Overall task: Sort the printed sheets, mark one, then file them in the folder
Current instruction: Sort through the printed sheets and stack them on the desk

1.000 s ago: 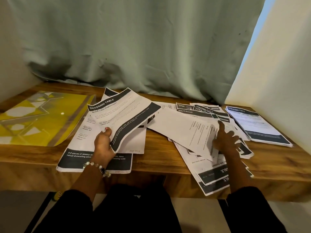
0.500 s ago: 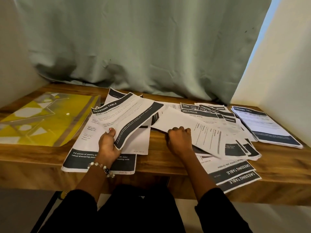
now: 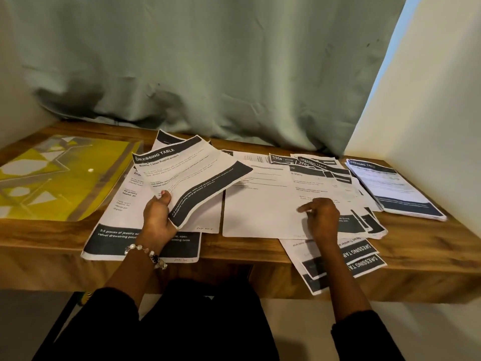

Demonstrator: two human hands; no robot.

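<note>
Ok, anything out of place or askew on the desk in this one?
Yes. Several sheets under the right hand hang over the desk's front edge, turned upside down to the person. The middle pile is fanned crookedly, unlike the squared stack at the right.

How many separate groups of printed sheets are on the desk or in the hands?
4. Held sheets in the left hand; flat sheets beneath it; a loose spread under the right hand; a neat stack far right. Overlaps may hide further sheets.
</note>
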